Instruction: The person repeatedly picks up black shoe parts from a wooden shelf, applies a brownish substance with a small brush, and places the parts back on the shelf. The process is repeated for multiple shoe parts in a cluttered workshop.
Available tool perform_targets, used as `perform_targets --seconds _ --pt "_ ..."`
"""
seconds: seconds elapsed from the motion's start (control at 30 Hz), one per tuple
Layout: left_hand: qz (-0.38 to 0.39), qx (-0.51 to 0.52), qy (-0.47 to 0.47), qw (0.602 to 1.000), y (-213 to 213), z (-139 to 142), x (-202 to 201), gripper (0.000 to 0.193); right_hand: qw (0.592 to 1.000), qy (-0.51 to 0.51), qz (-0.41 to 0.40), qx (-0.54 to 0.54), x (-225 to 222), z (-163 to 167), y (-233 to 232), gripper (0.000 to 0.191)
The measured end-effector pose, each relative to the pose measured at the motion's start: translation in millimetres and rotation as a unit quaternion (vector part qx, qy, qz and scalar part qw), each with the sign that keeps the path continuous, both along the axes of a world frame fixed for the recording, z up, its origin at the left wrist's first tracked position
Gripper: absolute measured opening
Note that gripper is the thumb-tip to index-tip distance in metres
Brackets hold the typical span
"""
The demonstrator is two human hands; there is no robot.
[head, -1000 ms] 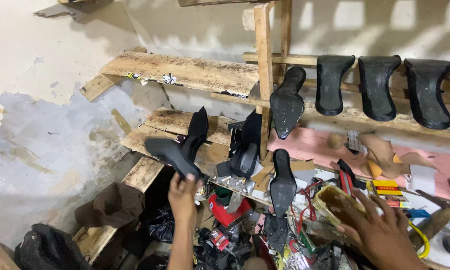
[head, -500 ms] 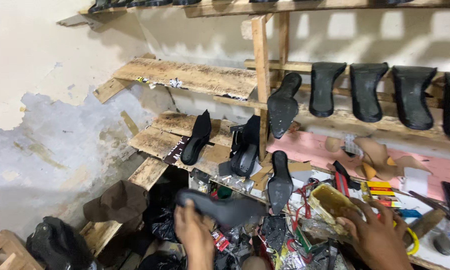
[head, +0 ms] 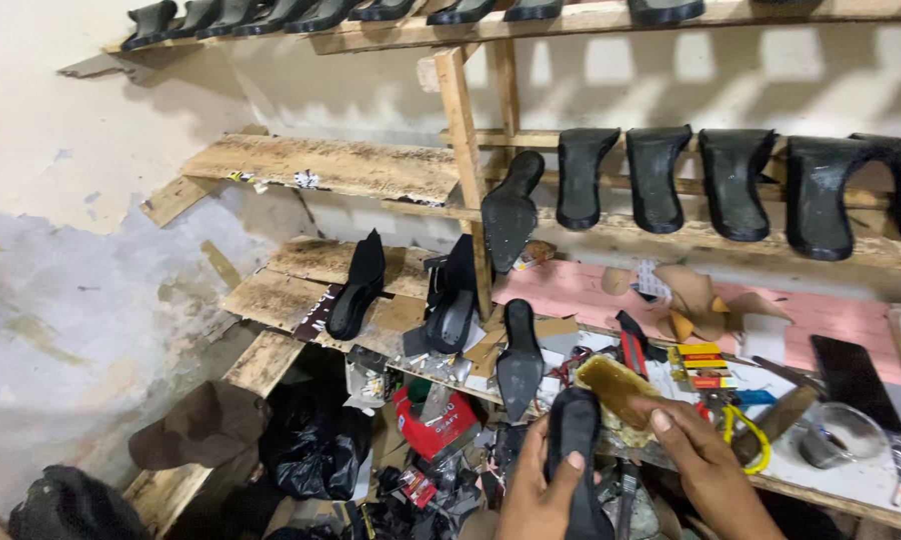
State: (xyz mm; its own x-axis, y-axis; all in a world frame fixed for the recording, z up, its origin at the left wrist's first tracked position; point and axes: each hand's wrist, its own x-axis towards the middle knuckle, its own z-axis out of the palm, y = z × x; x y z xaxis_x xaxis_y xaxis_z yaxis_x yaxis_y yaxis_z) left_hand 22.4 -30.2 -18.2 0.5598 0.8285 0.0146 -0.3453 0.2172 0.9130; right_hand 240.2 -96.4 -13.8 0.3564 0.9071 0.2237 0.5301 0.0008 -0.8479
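Fingers of the left hand clamp around a black pointed shoe sole, held upright just in front of the cluttered bench. Just right of the sole, the right hand pinches a yellow-brown sponge block between closed fingers.

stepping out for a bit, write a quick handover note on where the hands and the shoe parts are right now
Left hand: grips a black shoe sole upright, low in front of the bench.
Right hand: fingers on a yellowish brush-like block that touches the sole's top.
Done: one black sole lies on the wooden shelf; others lean at the post.
Left: the held sole is not yet set down. Whether anything has been applied to it cannot be told.
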Motion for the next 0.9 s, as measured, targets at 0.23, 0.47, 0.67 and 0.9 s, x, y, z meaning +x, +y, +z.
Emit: perform_targets --seconds 0.23,0.47,0.67,0.9 --pt "0.046 0.205 0.156 0.965 -18.8 35.0 12.7 0.042 0.941 -0.301 -0.122 0.09 -28.4 -2.8 -27.1 0.061" --pt "0.058 0.286 0.234 0.927 -23.7 57.0 14.1 0.04 0.983 0.138 -0.06 0.106 -36.3 -3.1 -15.7 0.073" --pt "0.069 0.394 0.245 0.883 -19.6 62.3 14.1 0.041 0.836 -0.482 -0.206 0.164 -49.9 40.8 -26.2 0.064" --pt "0.06 0.383 0.284 0.877 -14.2 60.1 13.9 0.042 0.829 -0.51 -0.166 0.159 -39.5 38.5 -24.0 0.059"
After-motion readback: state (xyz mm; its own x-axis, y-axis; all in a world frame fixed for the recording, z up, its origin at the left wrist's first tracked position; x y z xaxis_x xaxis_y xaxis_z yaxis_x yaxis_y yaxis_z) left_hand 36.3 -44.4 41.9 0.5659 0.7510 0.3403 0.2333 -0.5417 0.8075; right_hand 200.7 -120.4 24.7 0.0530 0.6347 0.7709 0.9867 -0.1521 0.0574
